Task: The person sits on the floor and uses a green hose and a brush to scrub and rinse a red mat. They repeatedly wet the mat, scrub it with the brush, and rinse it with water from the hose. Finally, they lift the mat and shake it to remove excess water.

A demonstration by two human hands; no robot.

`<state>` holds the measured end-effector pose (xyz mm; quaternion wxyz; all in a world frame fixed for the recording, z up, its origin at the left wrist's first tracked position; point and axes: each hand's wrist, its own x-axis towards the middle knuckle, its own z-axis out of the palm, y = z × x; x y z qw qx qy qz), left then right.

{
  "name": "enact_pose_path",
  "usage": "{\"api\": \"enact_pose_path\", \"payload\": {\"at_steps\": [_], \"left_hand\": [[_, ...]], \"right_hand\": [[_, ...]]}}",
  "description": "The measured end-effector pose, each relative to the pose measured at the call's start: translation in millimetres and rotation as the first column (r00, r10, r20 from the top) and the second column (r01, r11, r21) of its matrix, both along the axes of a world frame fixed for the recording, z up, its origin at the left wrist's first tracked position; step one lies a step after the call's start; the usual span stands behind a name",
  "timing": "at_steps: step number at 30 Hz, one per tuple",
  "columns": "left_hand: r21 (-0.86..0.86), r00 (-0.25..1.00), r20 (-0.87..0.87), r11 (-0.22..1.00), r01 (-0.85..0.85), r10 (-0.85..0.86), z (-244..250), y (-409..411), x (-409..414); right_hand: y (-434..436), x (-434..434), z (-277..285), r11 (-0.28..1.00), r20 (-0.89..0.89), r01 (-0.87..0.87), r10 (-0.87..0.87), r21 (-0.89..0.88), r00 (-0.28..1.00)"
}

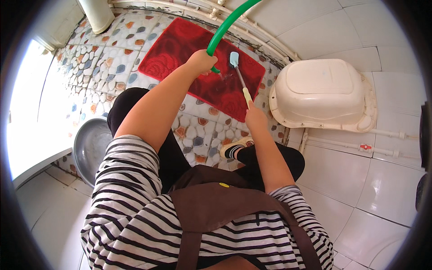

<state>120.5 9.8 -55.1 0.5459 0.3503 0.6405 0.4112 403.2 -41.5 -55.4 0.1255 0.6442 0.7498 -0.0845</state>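
Observation:
A red patterned floor mat (168, 50) lies flat on the pebble-patterned tile floor in front of me. My left hand (201, 62) grips a green hose (229, 23) close to its end, above the middle of the mat. Water runs from the hose's mouth onto the red pile. My right hand (257, 117) is closed around the pale yellow handle of a long-handled scrub brush (240, 75). The brush's light blue head rests on the right part of the mat, bristles down. Fingers of both hands are partly hidden.
A grey metal basin (88, 148) stands by my left knee. On the right, an upturned cream plastic tub (319, 82) leans against the tiled wall. White pipes (384, 148) with a red valve handle run along that wall. A white column-like pipe (98, 17) stands at the far left.

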Motion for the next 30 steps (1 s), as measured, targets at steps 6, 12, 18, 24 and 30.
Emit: {"api": "enact_pose_path", "payload": {"at_steps": [6, 12, 18, 24, 30], "left_hand": [[0.023, 0.999, 0.029, 0.999, -0.031, 0.03, -1, -8, -8], [-0.015, 0.993, 0.117, 1.0, -0.019, 0.021, 5, -12, 7], [-0.008, 0.988, 0.157, 1.0, 0.01, -0.009, 8, -5, 8], [0.002, 0.943, 0.331, 1.0, 0.018, -0.018, -2, -2, 12], [0.006, 0.896, 0.436, 0.995, 0.095, -0.089, 8, -8, 34]], "right_hand": [[-90, 67, 70, 0.982, 0.09, -0.051, 0.068, -0.181, 0.994], [-109, 48, 83, 0.971, 0.169, -0.023, 0.065, -0.238, 0.983], [-8, 31, 0, 0.998, 0.132, -0.069, 0.07, -0.011, 0.989], [-48, 56, 38, 0.997, 0.139, -0.041, 0.049, -0.059, 0.989], [-128, 54, 102, 0.954, 0.162, 0.13, -0.088, -0.271, 0.983]]}}
